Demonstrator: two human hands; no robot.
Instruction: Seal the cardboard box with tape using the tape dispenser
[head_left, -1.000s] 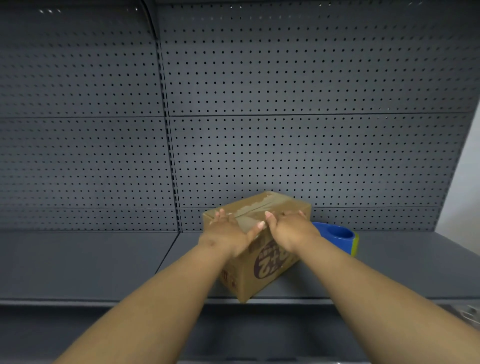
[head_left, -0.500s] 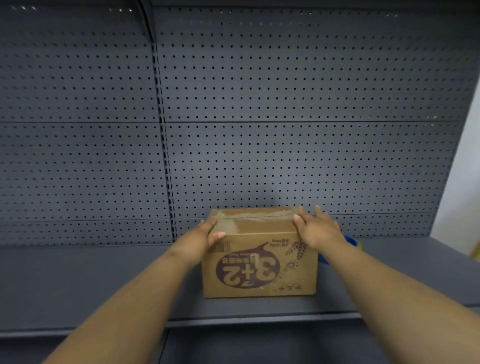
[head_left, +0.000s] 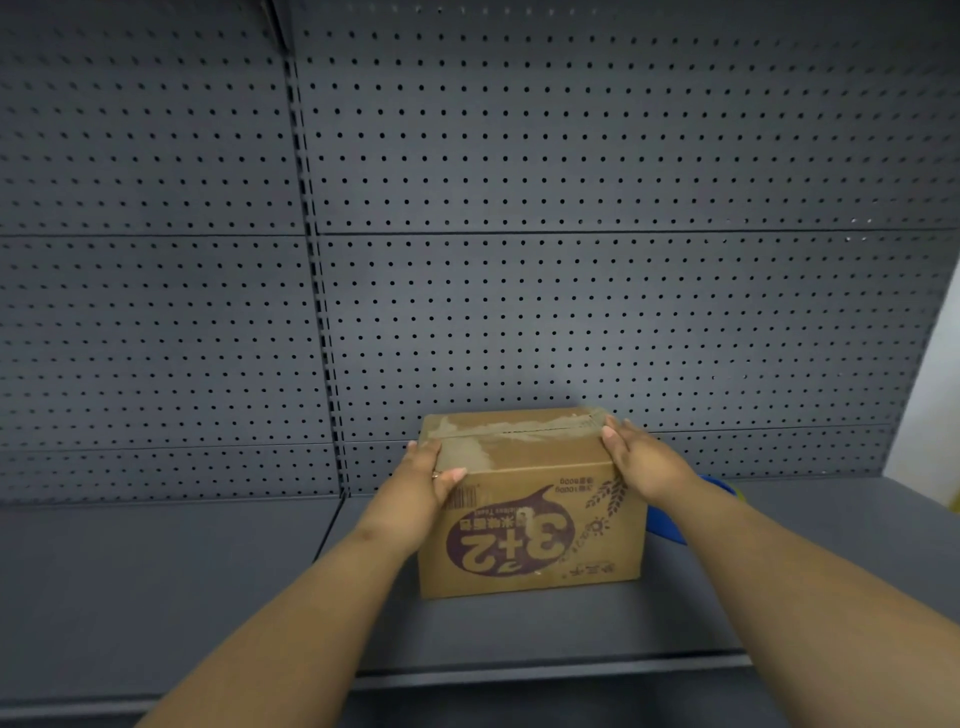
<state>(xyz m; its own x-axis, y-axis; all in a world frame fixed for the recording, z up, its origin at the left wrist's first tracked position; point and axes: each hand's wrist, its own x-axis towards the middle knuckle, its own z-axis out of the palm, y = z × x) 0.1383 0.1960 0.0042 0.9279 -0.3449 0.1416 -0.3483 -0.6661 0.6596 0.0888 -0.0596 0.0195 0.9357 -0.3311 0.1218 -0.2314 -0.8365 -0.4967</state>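
A brown cardboard box (head_left: 535, 525) with an upside-down purple "3+2" print stands on the grey shelf, its front face square to me. Its top flaps are down, with torn tape remains along the seam. My left hand (head_left: 423, 480) grips the box's top left edge, thumb on the front face. My right hand (head_left: 641, 460) grips the top right corner. Behind my right wrist a blue tape dispenser (head_left: 670, 522) with a yellow-green edge peeks out, mostly hidden by the box and my arm.
The grey shelf (head_left: 171, 582) stretches left and right of the box, with its front lip (head_left: 545, 670) close to me. A perforated grey back panel (head_left: 571, 312) rises right behind the box. A pale wall (head_left: 935, 415) shows at the far right.
The box has been turned from corner-on to front-on. My hands moved from its top middle out to its left and right top edges. The dispenser is now more hidden.
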